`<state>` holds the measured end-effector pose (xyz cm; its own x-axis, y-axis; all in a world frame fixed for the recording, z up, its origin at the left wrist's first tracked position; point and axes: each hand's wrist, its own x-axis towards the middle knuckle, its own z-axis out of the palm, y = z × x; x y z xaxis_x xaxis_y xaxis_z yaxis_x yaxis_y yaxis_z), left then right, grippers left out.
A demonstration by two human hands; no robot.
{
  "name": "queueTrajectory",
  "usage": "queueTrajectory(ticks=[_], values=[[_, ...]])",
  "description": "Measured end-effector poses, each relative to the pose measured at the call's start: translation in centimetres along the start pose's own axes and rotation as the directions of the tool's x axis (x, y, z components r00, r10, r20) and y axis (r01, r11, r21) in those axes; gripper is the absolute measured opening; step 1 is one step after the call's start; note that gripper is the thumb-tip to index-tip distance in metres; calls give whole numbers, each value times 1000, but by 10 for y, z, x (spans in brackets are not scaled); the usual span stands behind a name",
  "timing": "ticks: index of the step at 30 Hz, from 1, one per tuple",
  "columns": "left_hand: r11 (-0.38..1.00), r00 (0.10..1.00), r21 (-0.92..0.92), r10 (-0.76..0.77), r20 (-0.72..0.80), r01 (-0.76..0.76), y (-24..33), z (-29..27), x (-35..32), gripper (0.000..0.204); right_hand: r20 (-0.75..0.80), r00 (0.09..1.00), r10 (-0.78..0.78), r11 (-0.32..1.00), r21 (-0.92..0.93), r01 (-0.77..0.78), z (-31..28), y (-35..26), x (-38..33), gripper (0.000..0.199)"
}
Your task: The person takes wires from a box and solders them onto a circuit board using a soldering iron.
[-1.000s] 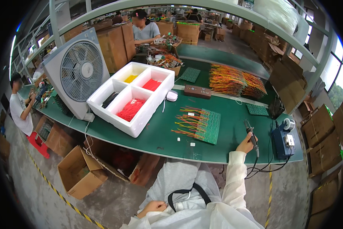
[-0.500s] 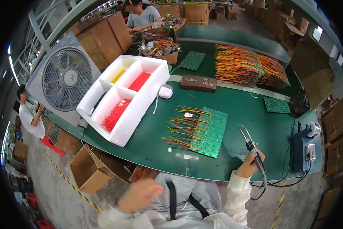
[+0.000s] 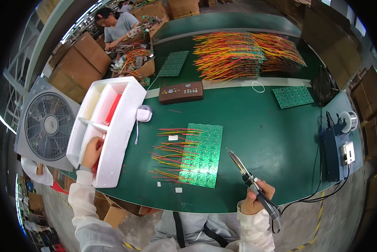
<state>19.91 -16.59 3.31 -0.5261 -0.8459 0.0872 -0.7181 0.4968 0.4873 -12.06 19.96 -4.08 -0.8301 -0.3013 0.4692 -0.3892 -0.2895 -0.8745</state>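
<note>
My left hand (image 3: 92,152) reaches into the near compartment of a white foam box (image 3: 123,147). Its fingers are curled together over the red wires there; whatever they grip is hidden. My right hand (image 3: 257,196) is closed round a soldering iron (image 3: 249,179) with a thin metal feed tube alongside, tip up and pointing left over the table. Between my hands lies a green circuit board panel (image 3: 207,153), with red and yellow wires (image 3: 169,157) sticking out from its left side. The iron's tip is apart from the panel.
Behind the panel are a brown pencil case (image 3: 181,93) and a white earbud case (image 3: 144,113). Bundles of wired boards (image 3: 230,56) lie at the back. A blue soldering station (image 3: 333,161) with a solder spool (image 3: 349,122) stands right, a fan (image 3: 49,123) left. Another person (image 3: 119,27) works beyond.
My left hand has gone from near my lap into the foam box. My right hand still holds the soldering iron. The view has shifted, moving the panel left in the picture.
</note>
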Motion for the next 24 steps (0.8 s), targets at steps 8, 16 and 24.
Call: queueTrajectory(ticks=[8,16,24], values=[[998,997,33,-44,-57,46,1,-8,3,6,-117,987,-112,990,-94,101,1,7,-4,54],[999,929,47,13,-370,5,30,-46,-15,9,-2,1000,-28,1000,13,28,9,-3,2,50],[914,945,-284,227,-236,-290,204,59,-38,10,-89,987,-135,980,-158,120,14,4,12,46]])
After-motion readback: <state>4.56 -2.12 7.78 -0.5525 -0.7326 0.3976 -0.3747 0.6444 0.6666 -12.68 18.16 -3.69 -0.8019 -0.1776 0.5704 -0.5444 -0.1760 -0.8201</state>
